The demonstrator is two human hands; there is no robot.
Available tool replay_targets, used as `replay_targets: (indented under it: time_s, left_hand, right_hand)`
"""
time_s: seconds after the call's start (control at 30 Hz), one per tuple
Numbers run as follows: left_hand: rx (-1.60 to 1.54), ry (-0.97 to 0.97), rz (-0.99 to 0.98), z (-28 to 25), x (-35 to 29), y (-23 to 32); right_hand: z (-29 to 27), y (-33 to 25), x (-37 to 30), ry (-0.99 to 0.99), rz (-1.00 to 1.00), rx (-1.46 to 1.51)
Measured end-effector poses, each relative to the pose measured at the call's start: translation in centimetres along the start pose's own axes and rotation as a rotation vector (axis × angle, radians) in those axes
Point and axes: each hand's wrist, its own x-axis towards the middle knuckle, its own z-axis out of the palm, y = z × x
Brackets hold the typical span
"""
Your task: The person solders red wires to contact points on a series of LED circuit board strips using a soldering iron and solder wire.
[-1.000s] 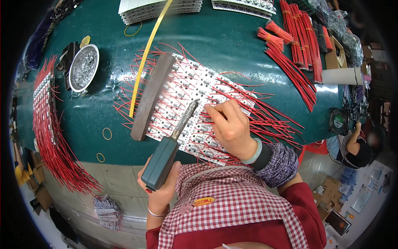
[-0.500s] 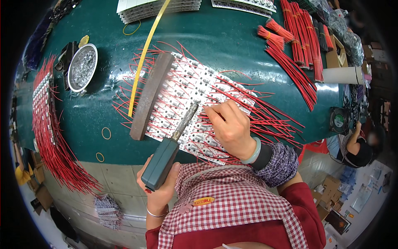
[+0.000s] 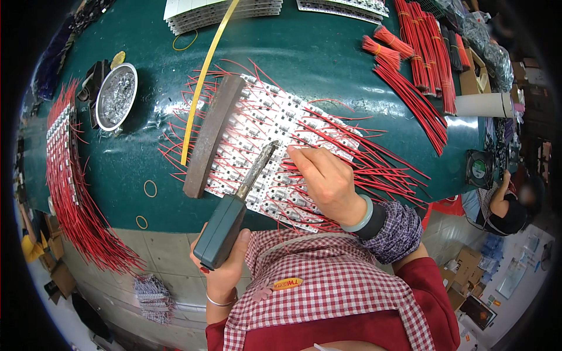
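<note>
My left hand (image 3: 225,270) is wrapped round the dark green handle of a soldering iron (image 3: 221,231). Its stained metal tip reaches up over a white circuit board panel (image 3: 266,120), close to my right fingertips. With thumb and forefinger pinched, my right hand (image 3: 329,182) is at the middle of the panel; a red wire appears to be in the pinch, though its end is mostly hidden. Many red wires (image 3: 383,167) stick out from the panel's right side, shorter ones on the left. Across the panel's left part lies a brown bar (image 3: 215,137).
A metal bowl (image 3: 135,96) of silvery scraps stands at left, near a wired board stack (image 3: 60,131). Red wire bundles (image 3: 421,52) lie at far right, board stacks (image 3: 225,14) at the back. A yellow strip (image 3: 202,82) crosses above the bar. Another person (image 3: 506,202) is at right.
The soldering iron has shifted slightly left and down, its tip drawing a little away from my right fingertips. My right hand has moved down very slightly.
</note>
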Motion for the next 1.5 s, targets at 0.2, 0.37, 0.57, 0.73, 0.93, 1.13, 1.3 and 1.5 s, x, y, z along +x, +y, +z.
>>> replay_targets:
  time_s: [0.2, 0.37, 0.57, 0.73, 0.93, 1.13, 1.3, 1.5]
  left_hand:
    - [0.03, 0.004, 0.017, 0.0, -0.1, -0.1]
    - [0.018, -0.004, 0.007, 0.0, -0.1, 0.2]
    - [-0.014, -0.02, -0.004, 0.2, 0.1, 0.6]
    - [0.025, -0.092, 0.068, 0.3, 0.7, 1.1]
    - [0.034, -0.107, 0.08, 0.5, 0.9, 0.7]
    - [0.099, -0.157, 0.109, 0.3, 1.2, 1.2]
    - [0.103, -0.156, 0.128, 0.3, 1.3, 1.2]
    - [0.151, -0.134, 0.172, 0.1, 1.0, 1.1]
  right_hand:
    - [0.1, 0.0, 0.3, 0.004, -0.018, -0.035]
    - [0.1, -0.5, 0.8, 0.045, 0.026, -0.026]
    - [0.3, -0.6, 0.9, 0.051, 0.015, -0.016]
    - [0.6, -0.7, 0.8, 0.041, 0.025, -0.041]
    - [0.6, -0.6, 0.6, 0.009, 0.019, -0.059]
    - [0.6, -0.7, 0.7, 0.011, 0.035, -0.039]
    - [0.6, -0.6, 0.6, -0.012, 0.005, -0.088]
    - [0.5, -0.7, 0.6, -0.009, 0.001, -0.092]
